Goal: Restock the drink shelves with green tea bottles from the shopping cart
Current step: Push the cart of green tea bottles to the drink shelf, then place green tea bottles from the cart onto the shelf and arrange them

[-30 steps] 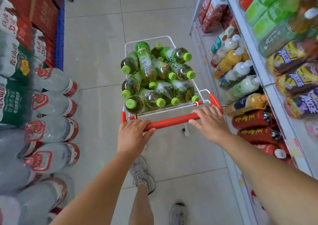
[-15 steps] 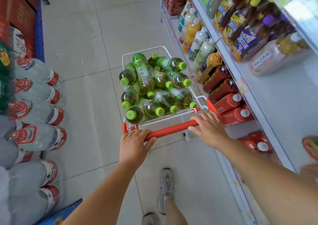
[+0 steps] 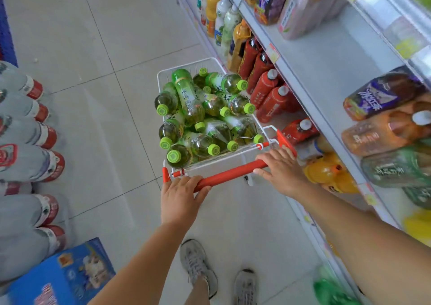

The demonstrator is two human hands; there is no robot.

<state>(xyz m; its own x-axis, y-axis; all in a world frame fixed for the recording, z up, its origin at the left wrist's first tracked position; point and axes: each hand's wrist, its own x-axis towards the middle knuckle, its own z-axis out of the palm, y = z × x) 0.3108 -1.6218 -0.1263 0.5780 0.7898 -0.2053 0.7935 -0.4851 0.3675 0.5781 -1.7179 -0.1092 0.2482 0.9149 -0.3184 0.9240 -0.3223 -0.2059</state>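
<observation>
Since the earlier frames the shopping cart [image 3: 210, 118] has rolled forward along the aisle, so the red-labelled bottles [image 3: 268, 90] that were ahead now sit beside its right edge, and a blue carton [image 3: 63, 274] has come into view at lower left. Nearest, two grey shoes [image 3: 198, 267] stand on the tiled floor [image 3: 93, 36]. The left hand [image 3: 180, 199] is wrapped around the red handle [image 3: 229, 173] near its left end, thumb underneath; the right hand [image 3: 283, 171] curls over the right end. Beyond the handle, the green tea bottles [image 3: 200, 115] lie heaped in the white wire basket, caps mostly facing the person. The drink shelves [image 3: 326, 55] run close along the cart's right side, with a bare stretch of shelf above it. Shrink-wrapped water bottles [image 3: 30, 141] line the left.
</observation>
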